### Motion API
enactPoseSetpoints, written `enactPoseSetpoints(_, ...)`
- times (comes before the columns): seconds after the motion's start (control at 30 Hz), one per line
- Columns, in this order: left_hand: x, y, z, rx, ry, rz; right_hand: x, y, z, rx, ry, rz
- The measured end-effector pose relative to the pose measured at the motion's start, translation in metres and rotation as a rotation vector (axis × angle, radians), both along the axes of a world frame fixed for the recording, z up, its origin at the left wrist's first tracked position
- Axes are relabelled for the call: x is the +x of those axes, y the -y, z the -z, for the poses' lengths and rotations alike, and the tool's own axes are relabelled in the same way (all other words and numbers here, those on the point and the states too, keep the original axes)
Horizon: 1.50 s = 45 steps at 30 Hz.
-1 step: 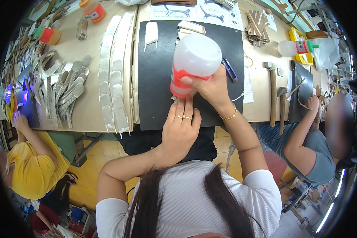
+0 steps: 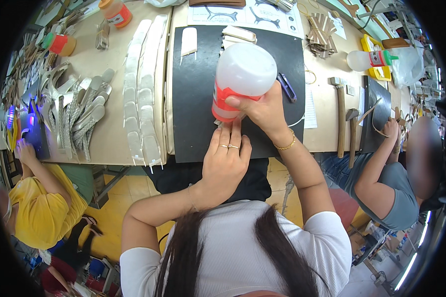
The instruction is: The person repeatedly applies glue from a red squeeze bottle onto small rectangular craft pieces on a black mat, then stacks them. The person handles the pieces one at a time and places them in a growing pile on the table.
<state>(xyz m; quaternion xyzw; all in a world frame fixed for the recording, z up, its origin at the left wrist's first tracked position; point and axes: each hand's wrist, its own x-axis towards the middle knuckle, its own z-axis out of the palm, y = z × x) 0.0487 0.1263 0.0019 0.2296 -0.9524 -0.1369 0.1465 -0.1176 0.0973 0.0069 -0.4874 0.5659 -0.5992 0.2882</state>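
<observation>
One right hand (image 2: 266, 110) grasps one translucent white plastic bottle with a red label (image 2: 245, 72), its fingers wrapped round the side; the bottle is upended, base toward the camera, over one black rectangular mat (image 2: 193, 99). One left hand (image 2: 226, 161), wearing two rings, stretches its fingers forward to the bottle's lower end; the tips are hidden, so I cannot tell whether they grip anything.

On the mat lie one purple utility knife (image 2: 287, 87), right of the bottle, and one off-white flat strap piece (image 2: 189, 41) at the upper left. Behind the bottle is a pile of cream strips (image 2: 239, 33), partly covered and uncountable. Left of the mat run two rows of overlapping silvery-white straps (image 2: 147, 72). Farther right rest two wooden-handled hammers (image 2: 341, 119). Three other labelled bottles (image 2: 116, 14) stand or lie about the table.
</observation>
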Motion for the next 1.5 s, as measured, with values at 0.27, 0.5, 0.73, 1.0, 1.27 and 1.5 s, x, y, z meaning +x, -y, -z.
enactPoseSetpoints(0.27,-0.003,0.011,-0.001,-0.002,-0.003,0.02,-0.043,-0.006,-0.011,-0.071,0.047,0.209)
enactPoseSetpoints(0.5,-0.005,0.016,-0.01,0.073,0.012,0.013,-0.044,-0.008,0.001,-0.008,0.006,0.217)
enactPoseSetpoints(0.73,-0.006,0.028,-0.02,0.183,-0.049,0.025,-0.046,-0.035,0.006,-0.012,0.015,0.283)
enactPoseSetpoints(1.0,-0.009,0.074,-0.022,0.439,-0.126,-0.141,-0.035,-0.057,0.035,-0.215,0.275,0.457)
enactPoseSetpoints(1.27,-0.01,0.083,0.001,0.619,-0.121,-0.248,-0.021,-0.069,0.047,-0.19,0.311,0.473)
enactPoseSetpoints(1.5,-0.008,0.083,0.002,0.618,-0.095,-0.256,0.013,-0.077,0.038,-0.025,0.339,0.396)
